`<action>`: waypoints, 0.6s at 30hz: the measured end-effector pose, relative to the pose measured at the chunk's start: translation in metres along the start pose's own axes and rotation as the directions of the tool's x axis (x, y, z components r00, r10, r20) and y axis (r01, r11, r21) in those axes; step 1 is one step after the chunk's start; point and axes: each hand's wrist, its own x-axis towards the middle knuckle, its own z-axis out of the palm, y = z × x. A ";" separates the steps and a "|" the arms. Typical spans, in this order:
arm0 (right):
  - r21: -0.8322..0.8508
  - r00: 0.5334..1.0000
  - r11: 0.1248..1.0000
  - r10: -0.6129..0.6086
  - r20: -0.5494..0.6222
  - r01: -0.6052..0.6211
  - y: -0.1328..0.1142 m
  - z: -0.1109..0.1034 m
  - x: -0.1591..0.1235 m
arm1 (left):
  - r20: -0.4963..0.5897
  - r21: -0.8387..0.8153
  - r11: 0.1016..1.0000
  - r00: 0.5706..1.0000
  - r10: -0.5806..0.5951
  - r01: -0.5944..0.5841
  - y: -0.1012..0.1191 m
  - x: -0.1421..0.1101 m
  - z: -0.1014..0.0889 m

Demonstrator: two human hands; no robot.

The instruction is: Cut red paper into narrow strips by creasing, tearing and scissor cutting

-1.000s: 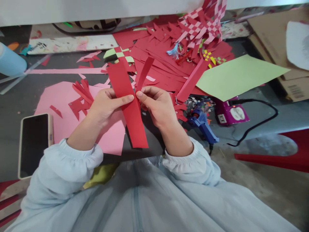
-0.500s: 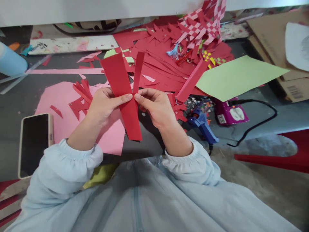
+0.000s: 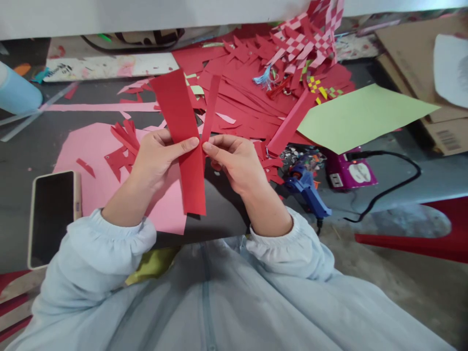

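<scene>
Between thumb and fingers my left hand (image 3: 157, 156) pinches a wide red paper strip (image 3: 177, 102), held upright above the table. My right hand (image 3: 234, 158) is closed on a narrow red paper strip (image 3: 211, 107), which stands up beside the wide one. The two strips spread apart in a V toward the top and come close at my thumbs. Whether they are joined there is hidden by the fingers. Below my hands lies a pink paper sheet (image 3: 168, 214), with cut red paper pieces (image 3: 124, 151) near my left hand.
Red paper sheets and scraps (image 3: 237, 105) cover the far side. To the right are a green paper sheet (image 3: 361, 117), a blue glue gun (image 3: 309, 190), a purple box (image 3: 351, 173) with a black cable, and cardboard (image 3: 413, 53). At left lie a phone (image 3: 53, 219) and a blue cup (image 3: 18, 90).
The lower end of the wide strip has swung left, and its top has risen slightly. My thumbs are a little farther apart. Both hands keep their hold.
</scene>
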 end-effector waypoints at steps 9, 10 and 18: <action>-0.008 0.998 0.999 -0.040 -0.040 0.039 0.000 0.003 -0.001 | -0.008 -0.038 0.998 0.999 -0.043 0.043 -0.001 -0.004 0.004; -0.012 0.998 0.999 -0.044 -0.045 0.044 0.000 0.003 -0.001 | -0.010 -0.042 0.999 0.999 -0.033 0.032 -0.002 -0.004 0.004; 0.005 1.000 1.000 -0.012 -0.012 0.012 0.001 0.000 -0.001 | -0.033 -0.087 0.996 0.999 0.034 -0.037 -0.007 -0.004 0.005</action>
